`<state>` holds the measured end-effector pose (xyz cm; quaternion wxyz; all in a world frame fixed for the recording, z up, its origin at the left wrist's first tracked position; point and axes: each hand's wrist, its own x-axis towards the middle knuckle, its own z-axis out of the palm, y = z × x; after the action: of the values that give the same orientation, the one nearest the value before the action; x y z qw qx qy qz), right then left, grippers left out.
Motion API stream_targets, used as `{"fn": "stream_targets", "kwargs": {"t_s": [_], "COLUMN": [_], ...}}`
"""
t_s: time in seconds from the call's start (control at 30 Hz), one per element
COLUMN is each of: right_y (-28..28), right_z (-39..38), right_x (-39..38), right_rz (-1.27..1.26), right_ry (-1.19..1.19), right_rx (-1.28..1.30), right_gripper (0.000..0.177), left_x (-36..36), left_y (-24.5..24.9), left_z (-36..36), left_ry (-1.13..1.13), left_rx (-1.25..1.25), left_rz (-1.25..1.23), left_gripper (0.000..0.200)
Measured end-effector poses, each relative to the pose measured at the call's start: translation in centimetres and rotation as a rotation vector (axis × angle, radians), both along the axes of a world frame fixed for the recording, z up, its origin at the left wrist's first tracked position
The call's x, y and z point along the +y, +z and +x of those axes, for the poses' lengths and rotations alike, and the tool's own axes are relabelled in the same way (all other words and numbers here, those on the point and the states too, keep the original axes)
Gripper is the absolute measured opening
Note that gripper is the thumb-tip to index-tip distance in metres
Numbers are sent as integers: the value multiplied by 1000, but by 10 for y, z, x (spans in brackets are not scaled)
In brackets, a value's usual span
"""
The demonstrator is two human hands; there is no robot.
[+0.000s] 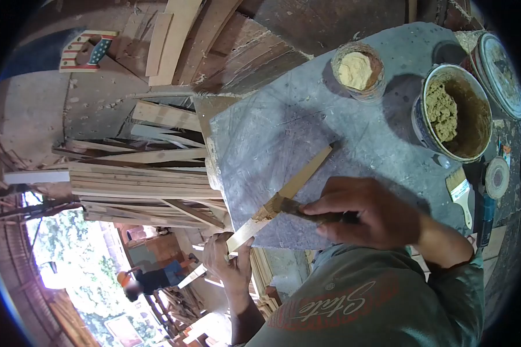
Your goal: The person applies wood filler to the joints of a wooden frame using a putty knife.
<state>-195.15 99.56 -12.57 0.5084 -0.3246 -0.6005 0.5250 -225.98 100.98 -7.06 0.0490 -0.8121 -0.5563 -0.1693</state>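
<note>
A narrow wooden strip (304, 173) lies at a slant, its far end over the grey tabletop (260, 133) and its near end past the table edge. My left hand (228, 260) is closed around the strip near that edge. Brown paste (266, 211) is smeared across the strip's middle. My right hand (367, 213) grips what looks like a putty knife (298, 209) by its handle, with the working end touching the strip at the paste. A tub (419, 118) of coarse brown paste and a jar (359, 75) of pale yellow powder stand beyond my right hand.
A paintbrush (460, 196), a teal power tool (487, 214) with a round disc and a lidded can (501, 75) sit on the right. Stacked wooden planks (145, 185) lie left of the table. A saw with a flag-patterned handle (87, 52) is upper left. Another person (159, 277) stands in the background.
</note>
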Motion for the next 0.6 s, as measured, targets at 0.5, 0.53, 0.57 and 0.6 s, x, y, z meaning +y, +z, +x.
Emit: {"fn": "stream_targets", "kwargs": {"t_s": [0.5,0.53,0.57,0.6], "right_y": [-50,-52,-53,-52], "right_z": [13,16,17,19], "right_x": [48,47,47,46], "right_rz": [294,305,299,292], "right_ry": [17,2,-12,-26], "right_rx": [-191,-236,-208,-180], "right_gripper": [34,34,34,34], "left_x": [2,3,3,4], "left_y": [0,-1,-2,-3], "left_z": [1,-1,-2,-3], "left_ry": [5,2,-2,-3], "left_rx": [-17,-12,-6,-1], "left_rz": [-16,-10,-6,7], "left_gripper": [39,39,39,39]}}
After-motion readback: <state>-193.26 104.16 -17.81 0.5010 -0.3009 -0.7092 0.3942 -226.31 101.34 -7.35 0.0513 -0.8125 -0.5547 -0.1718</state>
